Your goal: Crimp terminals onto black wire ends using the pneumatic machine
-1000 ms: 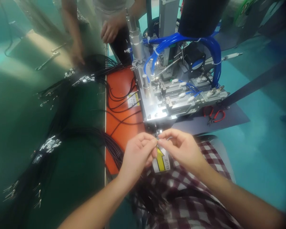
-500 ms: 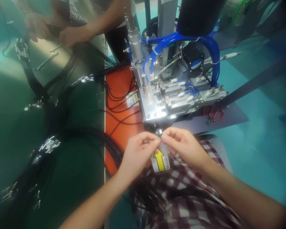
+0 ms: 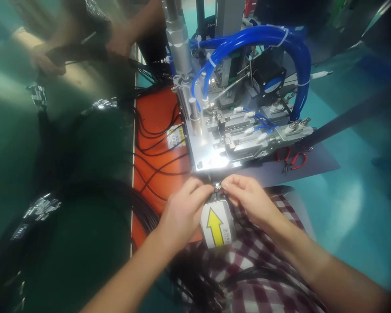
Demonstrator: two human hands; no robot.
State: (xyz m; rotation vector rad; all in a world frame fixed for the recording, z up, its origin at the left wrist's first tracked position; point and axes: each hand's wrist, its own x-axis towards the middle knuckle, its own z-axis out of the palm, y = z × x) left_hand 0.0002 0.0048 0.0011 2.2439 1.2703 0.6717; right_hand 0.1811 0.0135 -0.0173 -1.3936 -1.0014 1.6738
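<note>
In front of the metal machine (image 3: 211, 163), my left hand (image 3: 187, 206) and my right hand (image 3: 249, 198) come close together. Both are closed, with thumb and forefinger pinched at either side of a small shiny metal part (image 3: 218, 185) at the machine's near edge. What the fingertips hold is too small to make out. Just below them is a white cover with a yellow arrow label (image 3: 215, 224). Black cables (image 3: 146, 215) run past my left wrist, and more lie over the checked cloth on my lap.
Blue air hoses (image 3: 301, 56) arch over the machine. Red-handled pliers (image 3: 291, 161) lie on a grey sheet at the right. On the green table (image 3: 94, 243) are black cable bundles with shiny ends (image 3: 42, 206). Across it, a co-worker's hands (image 3: 119, 41) handle cables.
My fingertips have moved from just above the arrow label to the small metal part, uncovering the label. The view has shifted slightly. The co-worker's hands have moved apart.
</note>
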